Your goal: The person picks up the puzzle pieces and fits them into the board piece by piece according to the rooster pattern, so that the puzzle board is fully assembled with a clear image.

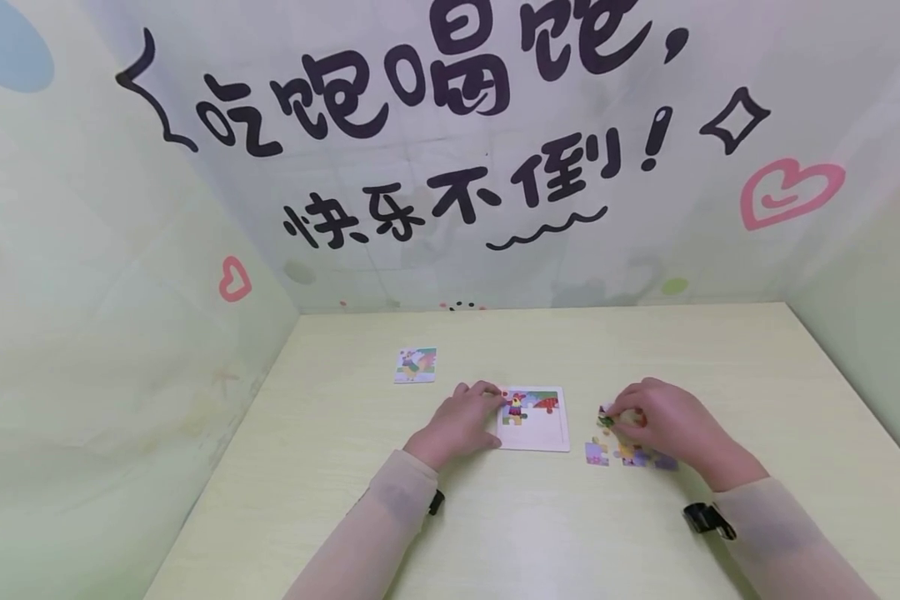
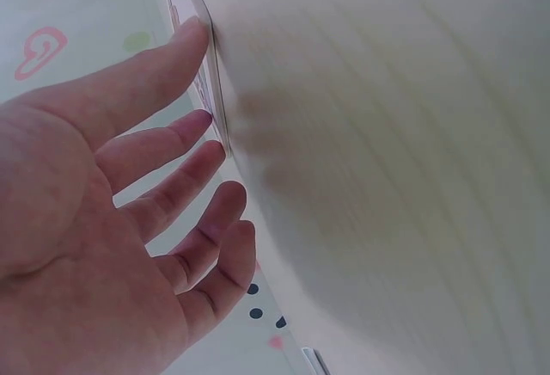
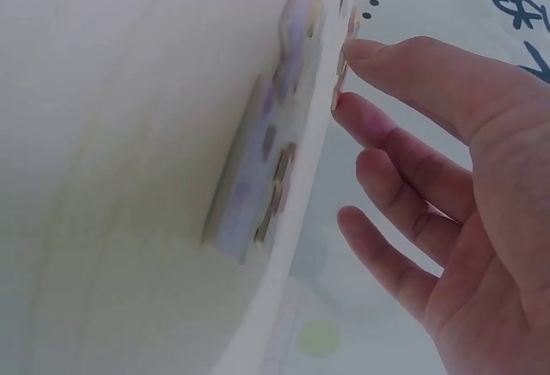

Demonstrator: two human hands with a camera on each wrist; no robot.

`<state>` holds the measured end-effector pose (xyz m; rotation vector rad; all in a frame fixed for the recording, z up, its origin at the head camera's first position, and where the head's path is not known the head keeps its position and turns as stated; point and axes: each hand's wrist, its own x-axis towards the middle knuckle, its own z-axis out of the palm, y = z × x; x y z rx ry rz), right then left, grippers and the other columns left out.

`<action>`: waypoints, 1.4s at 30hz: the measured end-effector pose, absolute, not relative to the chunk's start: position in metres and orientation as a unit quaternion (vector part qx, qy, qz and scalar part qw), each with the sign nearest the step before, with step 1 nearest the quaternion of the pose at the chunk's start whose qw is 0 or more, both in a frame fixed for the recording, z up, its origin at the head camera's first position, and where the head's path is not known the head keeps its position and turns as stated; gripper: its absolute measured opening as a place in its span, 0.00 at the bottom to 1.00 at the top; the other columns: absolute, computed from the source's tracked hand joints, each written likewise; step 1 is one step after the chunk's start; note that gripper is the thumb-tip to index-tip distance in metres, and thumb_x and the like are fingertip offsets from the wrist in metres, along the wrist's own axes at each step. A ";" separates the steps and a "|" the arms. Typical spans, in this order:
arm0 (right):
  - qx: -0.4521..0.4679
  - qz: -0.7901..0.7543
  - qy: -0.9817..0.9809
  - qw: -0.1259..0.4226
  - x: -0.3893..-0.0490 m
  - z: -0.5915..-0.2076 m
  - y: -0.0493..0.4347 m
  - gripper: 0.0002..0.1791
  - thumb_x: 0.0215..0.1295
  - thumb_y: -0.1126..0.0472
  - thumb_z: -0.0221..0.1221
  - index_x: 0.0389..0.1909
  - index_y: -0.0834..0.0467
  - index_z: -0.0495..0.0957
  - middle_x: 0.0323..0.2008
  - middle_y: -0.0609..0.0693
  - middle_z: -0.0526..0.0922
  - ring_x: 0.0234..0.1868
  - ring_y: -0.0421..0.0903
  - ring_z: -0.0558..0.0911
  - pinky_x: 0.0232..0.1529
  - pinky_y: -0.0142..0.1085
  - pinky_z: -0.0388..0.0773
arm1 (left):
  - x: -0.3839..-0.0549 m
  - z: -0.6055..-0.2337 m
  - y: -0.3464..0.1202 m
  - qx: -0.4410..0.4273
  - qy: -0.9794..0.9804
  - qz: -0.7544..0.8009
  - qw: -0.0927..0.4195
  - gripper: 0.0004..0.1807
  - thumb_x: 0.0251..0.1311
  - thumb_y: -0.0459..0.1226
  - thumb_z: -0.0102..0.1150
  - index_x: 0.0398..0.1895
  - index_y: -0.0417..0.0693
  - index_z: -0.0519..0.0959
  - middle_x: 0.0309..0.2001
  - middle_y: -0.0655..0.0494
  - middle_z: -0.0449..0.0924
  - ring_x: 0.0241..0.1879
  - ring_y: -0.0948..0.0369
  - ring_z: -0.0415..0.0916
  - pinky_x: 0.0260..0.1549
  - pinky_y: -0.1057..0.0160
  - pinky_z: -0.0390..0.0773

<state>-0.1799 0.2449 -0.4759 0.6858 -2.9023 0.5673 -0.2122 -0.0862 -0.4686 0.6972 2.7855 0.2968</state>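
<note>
A white puzzle tray point(image 1: 532, 435) lies on the table with several joined pieces along its upper and left parts, including a rooster's head. My left hand point(image 1: 461, 421) rests at the tray's left side, thumb by the lower corner and fingers by the upper one. In the left wrist view its fingers are relaxed, with fingertips point(image 2: 199, 35) at the tray's edge. My right hand point(image 1: 663, 421) pinches a puzzle piece point(image 3: 341, 78) between thumb and index finger, over the loose pieces. Beneath and beside that hand lie several loose puzzle pieces point(image 1: 596, 454), partly hidden by it.
A small picture card point(image 1: 416, 366) with a bird on it lies at the back left of the table point(image 1: 330, 467). Behind the table stands a printed wall cloth point(image 1: 420, 275). Black bands show at both sleeves.
</note>
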 end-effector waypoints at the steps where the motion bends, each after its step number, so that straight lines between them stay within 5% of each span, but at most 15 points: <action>1: 0.226 0.188 -0.954 0.052 -0.180 -0.475 0.243 0.09 0.54 0.62 0.74 0.37 0.47 0.91 0.42 0.43 0.89 0.39 0.43 0.81 0.39 0.40 0.81 | -0.212 -0.468 -0.086 0.240 0.957 0.102 0.127 0.38 0.58 0.45 0.76 0.73 0.55 0.74 0.73 0.59 0.69 0.67 0.51 0.66 0.62 0.50 0.75; 9: 0.234 0.189 -0.953 0.045 -0.186 -0.471 0.229 0.09 0.55 0.60 0.75 0.38 0.48 0.91 0.42 0.43 0.89 0.45 0.48 0.84 0.48 0.49 0.84 | -0.212 -0.467 -0.086 0.238 0.958 0.103 0.127 0.38 0.58 0.45 0.76 0.73 0.56 0.74 0.73 0.59 0.69 0.68 0.51 0.66 0.63 0.51 0.75; 42: 0.298 0.182 -0.936 0.041 -0.205 -0.467 0.162 0.08 0.57 0.60 0.75 0.38 0.50 0.91 0.43 0.46 0.90 0.47 0.49 0.85 0.52 0.48 0.84 | -0.214 -0.468 -0.087 0.240 0.958 0.096 0.126 0.38 0.58 0.46 0.75 0.73 0.56 0.73 0.74 0.59 0.68 0.67 0.51 0.67 0.61 0.51 0.76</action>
